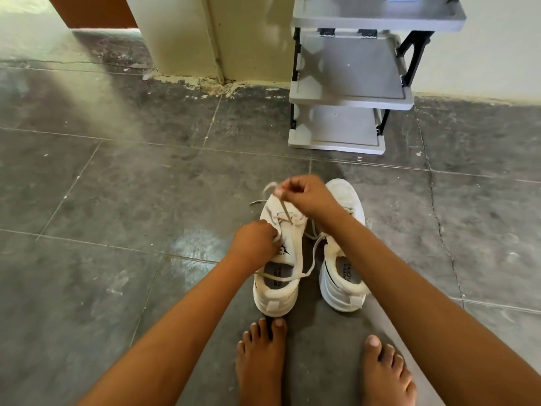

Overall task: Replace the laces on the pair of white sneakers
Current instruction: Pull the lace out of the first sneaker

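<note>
white sneakers stand side by side, toes pointing away, on the dark tiled floor just ahead of our bare feet, with a grey shoe rack against the wall beyond them. we are working on the sneaker on our left. our right hand hovers over its toe, thumb and fingers pinching a strand of the old lace and drawing it up taut from the eyelets. our left hand is curled on the side of the same shoe near the tongue, gripping the upper to steady it. a slack loop of lace trails across the shoe's opening and into the gap between the pair.

by our reading, the step in hand is unthreading the old lace from this first shoe, and the task is at an early stage: several crossings remain in the eyelets, and no new laces are in view. the sneaker on our right is largely hidden under our forearm, so we cannot tell how much of its lacing is in place.

the next move calls for feeding the pinched strand fully out of its eyelet, then regripping one row lower while the left hand keeps the shoe from lifting.
</note>
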The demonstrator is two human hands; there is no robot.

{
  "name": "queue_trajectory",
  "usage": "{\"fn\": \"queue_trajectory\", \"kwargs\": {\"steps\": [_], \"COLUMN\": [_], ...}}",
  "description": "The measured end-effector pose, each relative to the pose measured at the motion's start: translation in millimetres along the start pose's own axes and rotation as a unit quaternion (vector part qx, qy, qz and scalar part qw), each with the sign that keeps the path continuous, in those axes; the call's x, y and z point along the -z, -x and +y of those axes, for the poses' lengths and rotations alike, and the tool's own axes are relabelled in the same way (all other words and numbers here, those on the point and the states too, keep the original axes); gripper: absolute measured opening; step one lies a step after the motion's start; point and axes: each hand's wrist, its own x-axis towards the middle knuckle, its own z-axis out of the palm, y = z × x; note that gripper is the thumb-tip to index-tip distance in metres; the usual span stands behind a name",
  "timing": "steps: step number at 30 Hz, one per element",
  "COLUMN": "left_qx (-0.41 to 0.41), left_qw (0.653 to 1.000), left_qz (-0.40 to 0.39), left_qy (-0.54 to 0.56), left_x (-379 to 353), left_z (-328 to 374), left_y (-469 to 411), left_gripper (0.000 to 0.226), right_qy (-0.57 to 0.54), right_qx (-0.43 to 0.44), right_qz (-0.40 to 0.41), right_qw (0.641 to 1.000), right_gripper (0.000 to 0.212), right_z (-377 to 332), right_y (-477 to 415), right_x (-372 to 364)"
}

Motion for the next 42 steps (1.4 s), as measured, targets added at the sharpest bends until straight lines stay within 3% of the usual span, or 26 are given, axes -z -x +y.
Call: {"fn": "queue_trajectory", "kwargs": {"steps": [1,3,5,8,13,16,18,20,21,23,25,27,29,33,37,39,40,42], "left_qx": [-0.003,0.0,0.003,0.009,0.011,0.013,0.009,0.003,0.001,-0.004,-0.005,-0.002,0.003,0.013,0.012,0.015,0.016,0.019], "left_qw": [1.0,1.0,1.0,0.998,0.995,0.996,0.998,0.999,0.999,0.999,0.999,0.998,0.994,0.991,0.993,0.995,0.997,0.998], "left_qz": [-0.004,-0.01,-0.01,0.003,0.034,0.037,0.038,0.033,0.029,0.022,0.017,0.012,0.014,0.025,0.025,0.018,0.014,0.01], "left_qy": [-0.006,0.003,0.027,0.069,0.089,0.075,0.049,0.025,0.022,0.03,0.044,0.066,0.107,0.131,0.117,0.094,0.076,0.052], "left_x": [0.5,2.5,4.3,8.3,8.7,3.7,1.6,0.5,0.8,1.4,2.5,5.1,7.7,8.9,7.7,5.8,5.2,4.0], "left_z": [0.2,-0.6,-3.0,-7.7,-6.7,-3.9,-2.1,-1.7,-1.8,-2.3,-2.9,-6.3,-11.0,-13.2,-7.7,-5.2,-4.4,-5.1], "left_y": [0.2,0.6,0.6,1.2,2.9,3.6,3.2,1.5,0.7,-0.5,-0.2,0.9,2.3,3.5,2.7,2.9,3.1,3.1], "left_gripper": [0.027,0.029,0.029,0.025,0.024,0.021,0.021,0.023,0.024,0.025,0.027,0.03,0.032,0.031,0.029,0.028,0.028,0.029], "right_qy": [-0.072,-0.062,0.071,0.324,0.41,0.485,0.437,0.223,0.091,-0.065,-0.034,0.123,0.275,0.381,0.492,0.474,0.408,0.173], "right_qx": [0.018,0.035,0.013,-0.044,0.016,0.028,0.007,-0.03,-0.039,-0.032,-0.026,-0.039,-0.06,-0.017,0.029,0.023,0.016,-0.006], "right_qz": [0.027,0.067,0.039,-0.053,0.017,0.0,-0.024,-0.036,-0.029,0.021,0.043,0.008,-0.051,-0.027,-0.023,-0.025,-0.026,-0.039], "right_qw": [0.997,0.995,0.997,0.943,0.912,0.874,0.899,0.974,0.995,0.997,0.998,0.992,0.958,0.924,0.87,0.88,0.913,0.984], "right_gripper": [0.01,0.006,0.016,0.042,0.03,0.024,0.023,0.022,0.021,0.016,0.014,0.018,0.024,0.033,0.023,0.02,0.019,0.016], "right_z": [-6.5,-9.0,3.3,34.6,44.6,33.8,26.9,17.0,10.2,3.7,7.8,20.8,36.2,40.3,33.0,29.3,27.3,18.8], "right_y": [-1.2,-4.5,-8.5,-0.7,8.4,1.6,-2.9,-6.0,-5.8,-4.3,-2.5,-3.4,-0.6,4.6,-0.4,-3.0,-5.1,-7.1], "right_x": [4.3,9.8,10.2,-0.6,-16.9,-17.6,-14.6,-7.7,-4.2,1.6,3.0,3.3,1.3,-7.8,-17.2,-15.8,-13.0,-6.2]}}
